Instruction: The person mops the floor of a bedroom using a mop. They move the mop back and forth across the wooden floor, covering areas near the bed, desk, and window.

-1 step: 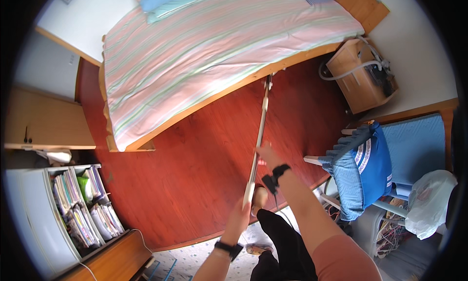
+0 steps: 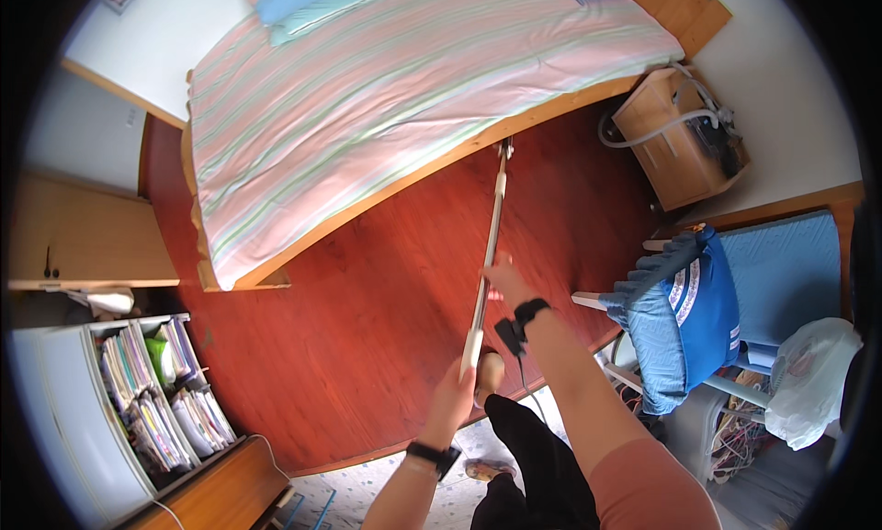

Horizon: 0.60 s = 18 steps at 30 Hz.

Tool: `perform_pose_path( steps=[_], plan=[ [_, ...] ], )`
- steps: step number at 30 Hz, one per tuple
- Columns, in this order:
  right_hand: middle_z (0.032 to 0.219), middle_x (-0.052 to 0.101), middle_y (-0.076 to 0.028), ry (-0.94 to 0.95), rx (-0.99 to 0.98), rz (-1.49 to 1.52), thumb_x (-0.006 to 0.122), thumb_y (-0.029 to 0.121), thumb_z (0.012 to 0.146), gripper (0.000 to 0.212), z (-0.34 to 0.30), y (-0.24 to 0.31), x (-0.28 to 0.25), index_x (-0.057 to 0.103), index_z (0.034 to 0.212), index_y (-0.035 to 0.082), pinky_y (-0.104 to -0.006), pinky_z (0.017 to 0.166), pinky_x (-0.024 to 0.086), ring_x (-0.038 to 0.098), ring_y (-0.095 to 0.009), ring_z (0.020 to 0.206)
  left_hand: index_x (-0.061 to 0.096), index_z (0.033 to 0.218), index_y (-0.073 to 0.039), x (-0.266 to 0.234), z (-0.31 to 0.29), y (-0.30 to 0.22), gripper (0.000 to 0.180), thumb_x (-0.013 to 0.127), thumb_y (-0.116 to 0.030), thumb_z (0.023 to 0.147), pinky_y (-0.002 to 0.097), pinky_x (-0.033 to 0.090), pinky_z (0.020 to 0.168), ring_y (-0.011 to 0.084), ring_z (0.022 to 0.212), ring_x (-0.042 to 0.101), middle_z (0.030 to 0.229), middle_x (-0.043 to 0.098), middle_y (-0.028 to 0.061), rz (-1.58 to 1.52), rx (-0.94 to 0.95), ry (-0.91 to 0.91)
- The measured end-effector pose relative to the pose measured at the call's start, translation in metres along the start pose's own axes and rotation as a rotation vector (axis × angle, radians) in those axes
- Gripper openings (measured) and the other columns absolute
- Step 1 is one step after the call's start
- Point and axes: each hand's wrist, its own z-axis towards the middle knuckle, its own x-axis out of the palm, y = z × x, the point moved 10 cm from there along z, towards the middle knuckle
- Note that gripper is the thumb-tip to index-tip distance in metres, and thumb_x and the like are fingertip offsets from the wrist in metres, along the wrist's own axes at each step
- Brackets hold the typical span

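1. The long pole [image 2: 497, 208] slants over the red floor [image 2: 367, 319], its far end at the bed frame [image 2: 542, 119], anything beyond hidden.
2. The left hand [image 2: 450, 394] grips its near end; the right hand [image 2: 504, 277] curls around it farther up.
3. Work seems under way; how much is done or left cannot be told.

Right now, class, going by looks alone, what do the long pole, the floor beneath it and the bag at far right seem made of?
Pole: probably metal along its shiny middle; the matte, cream lower section may be plastic.
Floor: satin, red-brown wood or wood-look laminate, judging by its streaky grain.
Bag: likely thin plastic film, whitish, translucent and crinkled.
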Motion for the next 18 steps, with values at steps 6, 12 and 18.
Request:
perform_pose_path(
  steps=[6, 12, 18],
  plan=[
    [0.098, 0.063, -0.019, -0.244, -0.094, -0.337, 0.053, 0.014, 0.081, 0.046, 0.011, 0.065, -0.069, 0.038, 0.125, 0.007, -0.0389, 0.055, 0.058, 0.067, -0.030, 0.076, 0.046, 0.130, -0.010, 0.042, 0.060, -0.045, 0.041, 0.039, -0.035, 0.099, 0.0245, 0.033, 0.033, 0.0079, 0.036, 0.039, 0.055, 0.044, -0.0007, 0.017, -0.098, 0.163],
    [0.074, 0.065, -0.013, -0.127, 0.133, -0.404, 0.053, 0.021, 0.084, 0.029, -0.075, -0.050, -0.035, 0.047, 0.109, 0.007, -0.0343, 0.041, 0.050, 0.064, -0.022, 0.052, 0.052, 0.110, -0.010, 0.026, -0.050, 0.056, 0.034, 0.042, -0.040, 0.098, 0.0248, 0.031, 0.032, 0.0081, 0.033, 0.038, 0.051, 0.043, -0.0020, 0.004, -0.265, 0.221],
    [0.063, 0.067, -0.010, 0.416, 0.272, -0.449, 0.047, 0.040, 0.090, 0.040, -0.238, -0.247, 0.137, 0.067, 0.089, 0.005, -0.0348, 0.046, 0.051, 0.064, -0.018, 0.052, 0.053, 0.113, -0.010, -0.093, -0.277, 0.212, 0.035, 0.044, -0.039, 0.097, 0.0254, 0.032, 0.035, 0.0083, 0.039, 0.041, 0.051, 0.043, -0.0025, 0.144, -0.413, 0.231]
  ],
)
